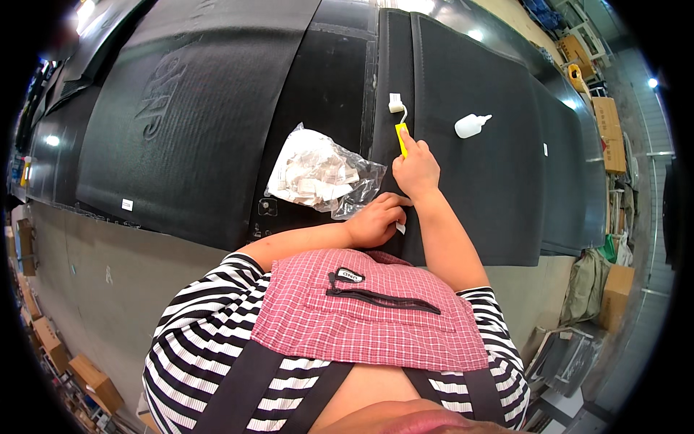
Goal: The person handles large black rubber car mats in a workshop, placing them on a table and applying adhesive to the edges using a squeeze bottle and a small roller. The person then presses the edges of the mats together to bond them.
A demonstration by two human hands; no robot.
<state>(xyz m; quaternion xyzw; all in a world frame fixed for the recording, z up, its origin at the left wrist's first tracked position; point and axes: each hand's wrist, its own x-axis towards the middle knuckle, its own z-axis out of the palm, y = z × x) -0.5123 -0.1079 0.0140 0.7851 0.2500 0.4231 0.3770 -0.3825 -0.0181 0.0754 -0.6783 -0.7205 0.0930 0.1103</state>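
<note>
My right hand [417,168] is closed around the yellow handle of a small paint-type roller [401,130], index finger stretched along the handle. Its white roller head lies over the narrow strip by the seam of a black mat [477,181]. Lower down and to the left, my left hand [377,218] rests on the mat's near part, fingers reaching toward the seam. A small white label [400,228] shows just below those fingers. Left of both hands lies a clear plastic bag [318,173] full of small whitish pieces. A white squeeze bottle [470,126] with a nozzle lies to the right.
Another black mat [195,130] with raised lettering covers the table's left side. A small white label [127,205] sits near its front edge. Cardboard boxes [609,130] stand along the right side, with more boxes [94,380] at lower left on the grey floor.
</note>
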